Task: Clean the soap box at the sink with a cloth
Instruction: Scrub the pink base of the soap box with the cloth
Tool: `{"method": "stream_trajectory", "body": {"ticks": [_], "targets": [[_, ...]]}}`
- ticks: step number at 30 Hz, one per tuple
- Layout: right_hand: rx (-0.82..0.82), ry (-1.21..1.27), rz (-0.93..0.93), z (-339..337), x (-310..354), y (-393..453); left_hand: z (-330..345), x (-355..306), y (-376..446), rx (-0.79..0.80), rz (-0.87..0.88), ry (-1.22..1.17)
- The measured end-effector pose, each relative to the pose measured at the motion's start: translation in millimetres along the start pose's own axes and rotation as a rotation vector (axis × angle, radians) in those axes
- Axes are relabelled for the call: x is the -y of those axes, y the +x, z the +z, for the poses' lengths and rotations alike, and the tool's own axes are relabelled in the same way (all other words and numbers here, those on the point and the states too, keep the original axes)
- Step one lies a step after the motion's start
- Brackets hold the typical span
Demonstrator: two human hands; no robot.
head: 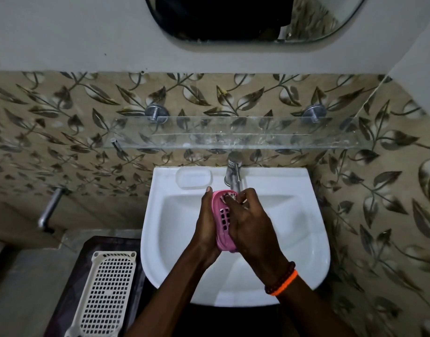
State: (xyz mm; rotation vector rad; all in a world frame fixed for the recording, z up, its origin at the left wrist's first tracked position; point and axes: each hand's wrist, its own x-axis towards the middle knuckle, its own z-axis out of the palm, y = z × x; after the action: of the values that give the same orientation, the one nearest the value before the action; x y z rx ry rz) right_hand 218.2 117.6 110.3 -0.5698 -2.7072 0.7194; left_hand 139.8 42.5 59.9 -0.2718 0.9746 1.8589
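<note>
A pink soap box with a slotted bottom is held over the bowl of the white sink, just below the tap. My left hand cups it from the left side. My right hand lies over its right half, fingers pressing a small patterned cloth into the box's far end. Most of the cloth is hidden under my fingers.
A white soap dish recess sits on the sink's back left rim. A glass shelf hangs above the tap, below a mirror. A cream perforated basket stands on a dark surface left of the sink. A metal bar sticks out at left.
</note>
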Motion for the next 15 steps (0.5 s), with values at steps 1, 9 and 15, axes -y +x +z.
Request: {"method": "stream_trajectory", "body": {"ticks": [1,9,15], "targets": [[0.051,-0.043,0.046,-1,5,2,0,-1,0,-0.004,0.007,0.002],[0.102,0.119,0.154,2,2,-16,-3,-9,-8,-0.007,-0.013,0.067],[0.196,0.212,-0.026,2,20,-3,3,-11,-11,-0.055,-0.048,0.084]]}}
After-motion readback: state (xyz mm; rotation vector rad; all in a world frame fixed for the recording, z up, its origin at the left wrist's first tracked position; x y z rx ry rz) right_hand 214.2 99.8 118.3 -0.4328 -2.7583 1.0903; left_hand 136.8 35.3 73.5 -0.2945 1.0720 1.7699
